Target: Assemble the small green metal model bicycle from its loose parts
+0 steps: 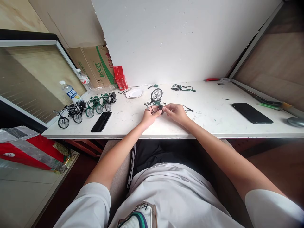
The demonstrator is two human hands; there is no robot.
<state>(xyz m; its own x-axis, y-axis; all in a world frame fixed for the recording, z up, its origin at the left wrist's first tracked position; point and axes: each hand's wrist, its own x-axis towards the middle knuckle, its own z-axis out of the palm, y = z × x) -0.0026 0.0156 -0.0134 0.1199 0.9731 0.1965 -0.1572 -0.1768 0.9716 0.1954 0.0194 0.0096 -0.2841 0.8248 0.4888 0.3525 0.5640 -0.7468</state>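
A partly built model bicycle (156,102) is between my hands over the white table, with a spoked black wheel (156,94) pointing away from me and green parts on its frame. My left hand (149,117) is closed around the frame near the handlebar (147,104). A small round black part (160,107) sits on the side facing me. My right hand (177,113) pinches at that part with thumb and forefinger. The fingertips hide exactly what they grip. Just right of my right hand lies a thin dark piece (188,108).
Several finished model bicycles (78,110) stand at the left, near bottles (71,91) and a phone (101,122). Loose green and black parts (182,88) lie behind, beside white plates (135,92) and a red box (120,78). Another phone (252,113) lies at right.
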